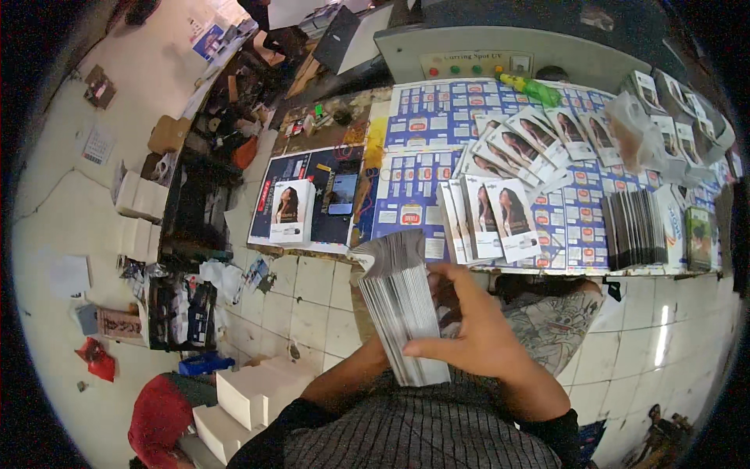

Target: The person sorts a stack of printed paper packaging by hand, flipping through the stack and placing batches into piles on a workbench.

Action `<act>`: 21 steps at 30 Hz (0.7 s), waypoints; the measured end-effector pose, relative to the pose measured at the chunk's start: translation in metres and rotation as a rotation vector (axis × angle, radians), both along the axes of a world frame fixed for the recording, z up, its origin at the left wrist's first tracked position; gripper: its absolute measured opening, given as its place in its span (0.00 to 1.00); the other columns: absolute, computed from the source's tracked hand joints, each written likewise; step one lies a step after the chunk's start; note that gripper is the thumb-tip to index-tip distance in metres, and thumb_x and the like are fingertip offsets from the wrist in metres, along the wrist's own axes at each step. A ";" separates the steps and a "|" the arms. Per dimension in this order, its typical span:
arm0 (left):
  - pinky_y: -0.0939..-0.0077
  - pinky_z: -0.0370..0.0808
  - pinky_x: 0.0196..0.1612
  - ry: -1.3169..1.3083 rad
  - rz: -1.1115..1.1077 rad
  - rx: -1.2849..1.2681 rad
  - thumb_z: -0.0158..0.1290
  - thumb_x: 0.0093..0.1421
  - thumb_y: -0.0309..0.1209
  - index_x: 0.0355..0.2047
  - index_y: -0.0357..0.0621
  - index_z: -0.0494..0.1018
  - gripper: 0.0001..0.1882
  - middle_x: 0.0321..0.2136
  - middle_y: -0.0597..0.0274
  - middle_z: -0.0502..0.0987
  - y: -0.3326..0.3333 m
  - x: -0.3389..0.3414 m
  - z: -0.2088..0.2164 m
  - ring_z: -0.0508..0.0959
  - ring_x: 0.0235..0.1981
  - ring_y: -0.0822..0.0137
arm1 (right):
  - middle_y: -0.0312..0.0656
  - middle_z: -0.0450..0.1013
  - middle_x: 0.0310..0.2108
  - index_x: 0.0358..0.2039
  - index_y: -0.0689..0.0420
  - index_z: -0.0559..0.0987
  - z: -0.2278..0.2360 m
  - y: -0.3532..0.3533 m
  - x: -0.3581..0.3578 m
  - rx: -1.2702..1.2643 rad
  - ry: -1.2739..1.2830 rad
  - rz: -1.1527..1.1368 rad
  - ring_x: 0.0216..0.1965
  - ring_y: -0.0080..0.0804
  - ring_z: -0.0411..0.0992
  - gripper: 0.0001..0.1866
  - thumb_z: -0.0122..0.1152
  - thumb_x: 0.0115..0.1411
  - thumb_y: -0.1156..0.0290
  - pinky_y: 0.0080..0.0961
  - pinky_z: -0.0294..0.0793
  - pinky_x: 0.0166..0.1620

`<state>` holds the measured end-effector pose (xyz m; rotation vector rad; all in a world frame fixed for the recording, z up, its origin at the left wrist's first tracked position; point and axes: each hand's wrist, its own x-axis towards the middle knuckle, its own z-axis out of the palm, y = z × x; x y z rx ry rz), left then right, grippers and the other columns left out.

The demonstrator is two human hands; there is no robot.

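Note:
In front of my body is a thick stack of thin folded leaflets [402,313], white and grey at the edges, standing on edge with its upper end fanned and bent. My right hand [476,328] is closed on its right side, the thumb pressed across the edges and the fingers curling behind. My left forearm [344,379] runs in from below and passes behind the stack, which hides my left hand and its fingers. Beyond the stack, bundles of printed leaflets [516,223] with a picture of a long-haired person lie fanned on the table.
Blue-and-white printed sheets [414,184] cover the table. A phone [342,194] and a leaflet pile [291,211] lie left; a dark row of upright leaflets [637,230] stands right. Behind are a green bottle [535,90] and a grey machine [469,59]. White boxes [242,395] sit lower left.

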<state>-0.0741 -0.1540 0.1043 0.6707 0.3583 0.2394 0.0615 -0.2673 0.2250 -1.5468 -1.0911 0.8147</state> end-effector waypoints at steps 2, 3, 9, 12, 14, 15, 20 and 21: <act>0.62 0.74 0.51 -0.027 -0.031 -0.036 0.49 0.66 0.40 0.59 0.39 0.64 0.25 0.49 0.56 0.73 0.000 0.005 0.002 0.76 0.46 0.58 | 0.44 0.69 0.48 0.64 0.63 0.58 -0.001 -0.003 0.005 0.030 0.168 -0.009 0.44 0.32 0.72 0.58 0.83 0.37 0.56 0.28 0.73 0.46; 0.62 0.74 0.52 -0.042 -0.050 -0.053 0.49 0.66 0.40 0.59 0.39 0.64 0.25 0.49 0.56 0.73 -0.002 0.006 0.004 0.76 0.47 0.58 | 0.44 0.69 0.48 0.64 0.63 0.58 0.001 -0.003 0.007 0.031 0.171 -0.015 0.44 0.32 0.72 0.58 0.83 0.37 0.56 0.28 0.73 0.46; 0.63 0.74 0.52 -0.114 -0.109 -0.113 0.49 0.66 0.40 0.59 0.39 0.63 0.25 0.49 0.56 0.73 0.008 0.009 0.021 0.76 0.47 0.58 | 0.45 0.65 0.49 0.65 0.62 0.56 0.017 0.000 0.011 0.096 0.184 0.034 0.44 0.30 0.69 0.60 0.83 0.37 0.57 0.25 0.73 0.44; 0.64 0.73 0.52 -0.155 -0.150 -0.153 0.48 0.67 0.40 0.59 0.39 0.63 0.25 0.49 0.56 0.72 0.011 0.012 0.026 0.75 0.47 0.59 | 0.49 0.63 0.48 0.64 0.67 0.56 0.019 0.003 0.007 0.158 0.173 0.015 0.39 0.34 0.67 0.59 0.79 0.41 0.49 0.28 0.72 0.43; 0.64 0.73 0.53 -0.176 -0.164 -0.170 0.48 0.67 0.40 0.59 0.39 0.63 0.25 0.49 0.57 0.72 0.011 0.009 0.036 0.75 0.47 0.59 | 0.50 0.63 0.46 0.65 0.66 0.55 0.027 0.004 0.004 0.154 0.190 0.031 0.39 0.35 0.67 0.59 0.79 0.42 0.49 0.29 0.72 0.43; 0.64 0.73 0.53 -0.186 -0.168 -0.176 0.48 0.67 0.40 0.59 0.39 0.63 0.25 0.49 0.57 0.72 0.011 0.009 0.040 0.75 0.47 0.59 | 0.50 0.63 0.46 0.65 0.66 0.55 0.030 0.003 0.004 0.166 0.186 0.038 0.39 0.35 0.67 0.59 0.79 0.42 0.49 0.29 0.72 0.43; 0.64 0.73 0.53 -0.235 -0.216 -0.244 0.48 0.67 0.40 0.59 0.39 0.63 0.25 0.49 0.57 0.72 0.018 0.009 0.040 0.75 0.47 0.59 | 0.53 0.62 0.44 0.64 0.61 0.59 0.038 0.010 0.005 0.285 -0.247 0.046 0.38 0.42 0.68 0.53 0.76 0.45 0.49 0.32 0.71 0.42; 0.65 0.73 0.53 -0.240 -0.223 -0.255 0.48 0.67 0.40 0.59 0.39 0.62 0.25 0.49 0.57 0.72 0.018 0.009 0.040 0.75 0.47 0.59 | 0.53 0.62 0.44 0.64 0.61 0.59 0.039 0.010 0.004 0.284 -0.245 0.047 0.38 0.42 0.68 0.53 0.76 0.45 0.49 0.32 0.71 0.42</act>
